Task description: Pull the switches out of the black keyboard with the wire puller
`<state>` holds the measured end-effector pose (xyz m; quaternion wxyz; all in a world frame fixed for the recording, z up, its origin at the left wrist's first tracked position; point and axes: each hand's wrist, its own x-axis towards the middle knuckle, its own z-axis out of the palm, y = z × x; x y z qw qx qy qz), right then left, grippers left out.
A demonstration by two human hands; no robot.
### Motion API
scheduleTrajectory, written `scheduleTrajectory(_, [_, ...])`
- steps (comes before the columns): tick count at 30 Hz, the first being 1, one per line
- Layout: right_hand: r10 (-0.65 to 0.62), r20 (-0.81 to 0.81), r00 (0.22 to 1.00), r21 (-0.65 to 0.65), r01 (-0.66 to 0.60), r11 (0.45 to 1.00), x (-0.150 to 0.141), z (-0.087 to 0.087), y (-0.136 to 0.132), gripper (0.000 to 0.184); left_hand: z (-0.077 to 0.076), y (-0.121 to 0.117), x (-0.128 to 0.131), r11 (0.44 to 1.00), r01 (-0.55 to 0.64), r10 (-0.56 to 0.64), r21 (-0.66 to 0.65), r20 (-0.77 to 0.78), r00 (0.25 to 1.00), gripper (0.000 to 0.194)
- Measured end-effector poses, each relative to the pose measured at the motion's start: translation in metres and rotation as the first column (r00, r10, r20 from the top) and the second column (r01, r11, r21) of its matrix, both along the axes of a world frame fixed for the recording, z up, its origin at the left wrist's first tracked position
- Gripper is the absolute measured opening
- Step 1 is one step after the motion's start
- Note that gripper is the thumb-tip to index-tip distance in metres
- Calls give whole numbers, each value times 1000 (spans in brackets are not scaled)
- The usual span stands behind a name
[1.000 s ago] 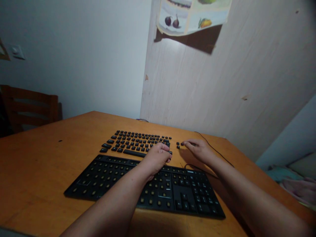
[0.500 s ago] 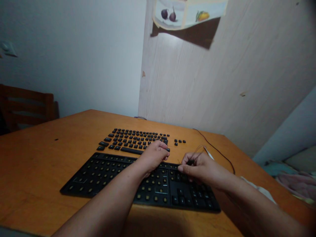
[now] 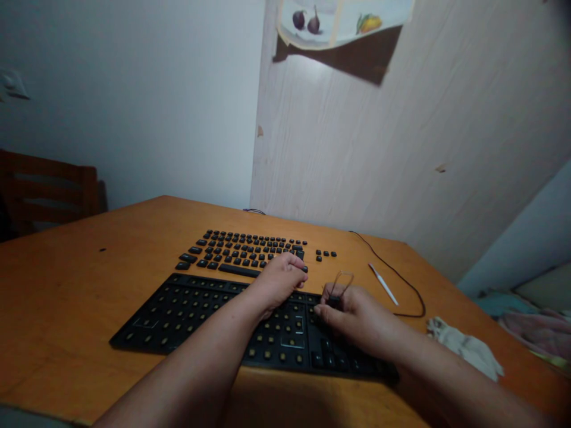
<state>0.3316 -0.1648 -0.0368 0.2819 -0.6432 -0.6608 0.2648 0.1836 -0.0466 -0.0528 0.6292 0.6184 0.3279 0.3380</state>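
A black keyboard (image 3: pixel 196 306) lies tilted across the table, its left and middle parts stripped to bare key stems. Keycaps (image 3: pixel 329 360) still sit on its right part. My left hand (image 3: pixel 282 279) rests over the keyboard's far edge with curled fingers; whether they hold anything is hidden. My right hand (image 3: pixel 357 309) pinches a wire keycap puller (image 3: pixel 342 286), its wire loop pointing up and its dark body between thumb and fingers, above the right-hand keys. Beyond the keyboard, loose black keycaps (image 3: pixel 229 260) lie in rows, with a long space bar (image 3: pixel 239 271) nearest.
To the right lie a thin white stick-like tool (image 3: pixel 383 285), a dark cable (image 3: pixel 397 270) and a crumpled pale cloth (image 3: pixel 466 348). Several small keycaps (image 3: pixel 326 254) sit apart from the rows. A wooden chair (image 3: pixel 49 187) stands at the left; the wall borders the table's far side.
My right hand has shifted left with the keycap puller, uncovering the white tool and more of the cloth. My left hand stays in place.
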Motion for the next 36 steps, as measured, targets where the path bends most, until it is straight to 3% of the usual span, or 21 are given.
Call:
scheduleTrajectory(6, [-42,23,999,36,41,998,-6,-8,5,10,0,-1,-1,999,12,-10,34,-50,999,19])
scheduleTrajectory(8, [-81,-54,995,13,82,997,-6,-10,6,9,0,-2,-1,998,37,-34,52,-64,997,19])
scheduleTrajectory(14, [-223,-311,924,-219,158,963,-2,-7,9,10,2,-5,-3,990,117,-106,81,-129,986,20])
scheduleTrajectory(20, [-254,-400,881,-235,169,957,4,-3,11,12,0,-5,-4,987,131,-117,95,-141,983,19])
scheduleTrajectory(25, [-283,-443,851,-189,220,957,6,-2,13,15,2,-8,-5,980,145,-124,134,-155,980,18])
scheduleTrajectory(29, [-274,-440,856,-63,275,960,2,-2,13,17,7,-13,-8,956,259,-231,137,-189,954,19])
scheduleTrajectory(36, [-236,-318,918,137,291,947,-5,-3,10,25,9,-16,-8,944,299,-277,142,-159,948,17])
